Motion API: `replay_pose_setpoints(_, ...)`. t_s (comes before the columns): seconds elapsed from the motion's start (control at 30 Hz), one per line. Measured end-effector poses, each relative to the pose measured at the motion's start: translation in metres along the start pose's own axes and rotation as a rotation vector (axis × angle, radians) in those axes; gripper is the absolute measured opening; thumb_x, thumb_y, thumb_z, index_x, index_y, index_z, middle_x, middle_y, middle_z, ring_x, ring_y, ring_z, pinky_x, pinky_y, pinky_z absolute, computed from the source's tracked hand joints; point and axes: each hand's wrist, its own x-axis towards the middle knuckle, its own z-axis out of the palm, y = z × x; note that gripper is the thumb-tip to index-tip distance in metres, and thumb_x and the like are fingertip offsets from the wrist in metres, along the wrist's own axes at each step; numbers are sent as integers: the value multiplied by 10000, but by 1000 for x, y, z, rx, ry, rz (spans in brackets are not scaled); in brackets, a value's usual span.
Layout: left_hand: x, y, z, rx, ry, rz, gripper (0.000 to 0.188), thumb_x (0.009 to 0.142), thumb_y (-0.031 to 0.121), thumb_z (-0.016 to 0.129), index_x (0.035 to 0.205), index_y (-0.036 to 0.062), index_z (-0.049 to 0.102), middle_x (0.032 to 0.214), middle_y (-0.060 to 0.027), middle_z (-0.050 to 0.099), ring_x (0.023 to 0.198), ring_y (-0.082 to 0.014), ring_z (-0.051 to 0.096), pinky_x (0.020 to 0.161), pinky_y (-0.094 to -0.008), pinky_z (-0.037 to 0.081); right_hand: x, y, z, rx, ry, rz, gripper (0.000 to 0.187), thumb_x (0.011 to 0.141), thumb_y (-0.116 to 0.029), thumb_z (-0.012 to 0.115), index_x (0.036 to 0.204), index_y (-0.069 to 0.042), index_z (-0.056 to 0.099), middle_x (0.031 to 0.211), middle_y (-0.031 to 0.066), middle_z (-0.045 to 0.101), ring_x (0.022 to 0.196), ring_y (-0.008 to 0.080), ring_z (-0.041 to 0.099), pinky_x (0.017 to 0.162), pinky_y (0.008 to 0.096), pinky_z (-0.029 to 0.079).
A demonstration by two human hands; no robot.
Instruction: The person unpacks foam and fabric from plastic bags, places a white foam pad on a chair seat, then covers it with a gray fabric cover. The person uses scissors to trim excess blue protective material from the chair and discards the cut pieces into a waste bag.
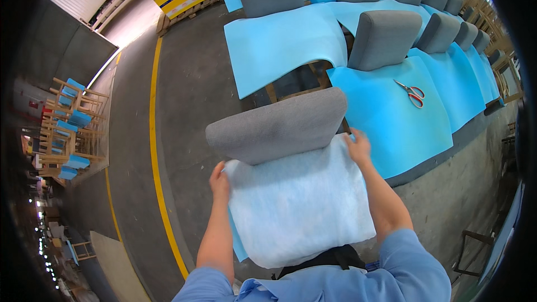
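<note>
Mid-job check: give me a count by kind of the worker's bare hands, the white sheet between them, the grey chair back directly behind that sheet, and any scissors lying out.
Hands, left hand and right hand: 2
White sheet: 1
Grey chair back: 1
Scissors, on a blue sheet: 1
Total: 5

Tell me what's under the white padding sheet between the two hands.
A strip of blue foam shows beneath the left edge of the white padding sheet. Whatever else lies under the sheet is covered.
</note>
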Motion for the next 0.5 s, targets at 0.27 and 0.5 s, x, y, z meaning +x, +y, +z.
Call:
replay_pose_setpoints(0.27, 15, -13, 13, 425, 117, -424, 551, 980, 462, 671, 1283, 2, 672, 1261, -139, 689, 1143, -284, 634, 990, -371, 481, 11, 36, 25, 43, -195, 405, 350, 951, -386, 700, 1036, -50, 746, 909, 144, 727, 887, 287, 685, 823, 411, 524)
replay_pose_setpoints(0.5, 42, -16, 4, 108, 308, -376, 369, 981, 342, 711, 1174, 29, 685, 1170, -99, 695, 1075, -223, 633, 920, -361, 503, 18, 32, 15, 233, -96, 264, 283, 959, -294, 702, 807, -65, 634, 759, 10, 593, 693, 139, 506, 632, 337, 418)
